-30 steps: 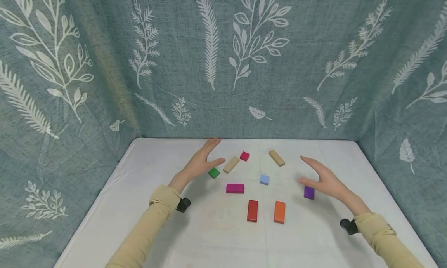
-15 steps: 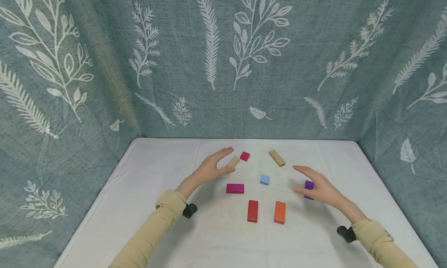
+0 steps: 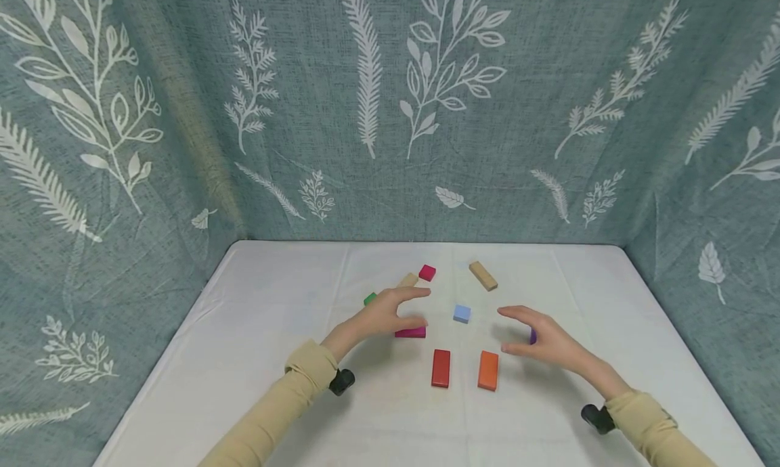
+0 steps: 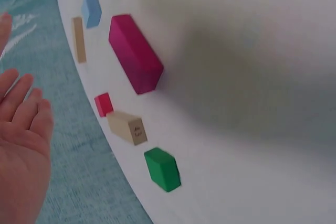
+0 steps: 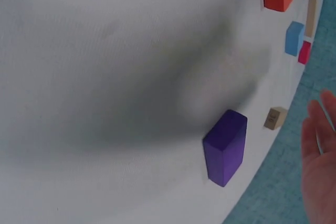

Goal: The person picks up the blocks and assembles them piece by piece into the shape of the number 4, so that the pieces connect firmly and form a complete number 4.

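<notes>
Hovering over the magenta block, my left hand has its fingers spread from the thumb and holds nothing. It covers part of that block and part of the green block; both show whole in the left wrist view. On the other side my right hand is held above the table with fingers and thumb apart, nothing between them. Most of the purple block is behind it in the head view. Between the hands lie a light blue block, a red block and an orange block.
Farther back on the white table are a plain wooden block, a small pinkish-red block and a second wooden block. A patterned teal curtain encloses the back and sides.
My left hand has moved right and toward me, from beside the green block to over the magenta one. The right hand has shifted left and toward me. The blocks have stayed put.
</notes>
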Tool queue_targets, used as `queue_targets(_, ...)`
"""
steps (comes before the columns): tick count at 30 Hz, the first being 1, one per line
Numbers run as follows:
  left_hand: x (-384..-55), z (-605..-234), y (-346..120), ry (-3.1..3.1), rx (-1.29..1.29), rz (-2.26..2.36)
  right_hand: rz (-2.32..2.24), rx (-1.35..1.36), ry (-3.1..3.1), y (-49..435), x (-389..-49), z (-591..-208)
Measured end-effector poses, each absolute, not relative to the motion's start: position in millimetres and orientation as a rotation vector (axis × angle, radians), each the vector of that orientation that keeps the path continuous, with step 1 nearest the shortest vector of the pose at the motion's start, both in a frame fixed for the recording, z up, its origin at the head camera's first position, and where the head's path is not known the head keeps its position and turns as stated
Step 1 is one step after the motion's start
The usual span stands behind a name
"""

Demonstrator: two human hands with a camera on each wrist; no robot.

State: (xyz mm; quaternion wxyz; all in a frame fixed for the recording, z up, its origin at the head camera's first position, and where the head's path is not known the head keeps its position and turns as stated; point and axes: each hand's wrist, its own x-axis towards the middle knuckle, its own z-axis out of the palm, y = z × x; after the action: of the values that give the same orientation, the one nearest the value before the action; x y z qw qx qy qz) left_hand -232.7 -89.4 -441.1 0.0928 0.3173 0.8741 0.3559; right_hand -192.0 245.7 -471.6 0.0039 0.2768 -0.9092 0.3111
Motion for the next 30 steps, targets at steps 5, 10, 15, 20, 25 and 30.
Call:
queue_targets(5, -228.7, -448.0, -83.2, 2.566, 0.953, 1.018, 0.956, 0.914, -2.841, 242.6, -190.0, -473.6)
queue_targets(10, -222.7, -453.6, -75.7, 2.53, 0.949, 0.992, 0.974, 0.921, -2.874, 241.5, -188.7, -476.7)
queue_targets(15, -216.7, -458.6, -69.5, 2.467, 0.949, 0.971, 1.021, 0.902, -2.943, 239.7, -185.4, -478.6)
queue_targets(20, -212.0, -463.5, -66.2, 2.421, 0.909, 0.965, 1.03, 0.905, -2.971, 238.1, -182.1, -481.7)
queue_targets(25, -206.9, -471.2, -64.4, 2.412, 0.872, 0.934, 1.04, 0.923, -2.986, 235.8, -179.0, -485.1)
queue_targets(30, -200.9, -477.1, -63.0, 2.422, 0.889, 0.917, 1.018, 0.951, -2.979, 234.4, -176.3, -488.5)
